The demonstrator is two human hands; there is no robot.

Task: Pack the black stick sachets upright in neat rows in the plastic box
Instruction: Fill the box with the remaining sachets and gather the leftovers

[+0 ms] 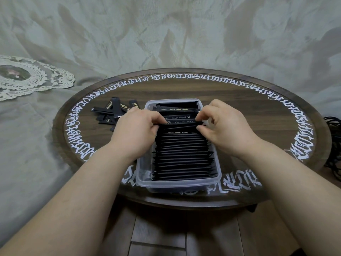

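Pinching one black stick sachet (181, 124) at centre frame: left hand (136, 130) and right hand (223, 126). Clear plastic box (177, 182) holds packed rows; loose sachets (112, 111) lie left.

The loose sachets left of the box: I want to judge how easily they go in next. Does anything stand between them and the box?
Nothing visible but the left hand itself, which lies between the loose sachets and the plastic box, its fingers pinching the packed sachets. The tabletop between shows no other obstacle.
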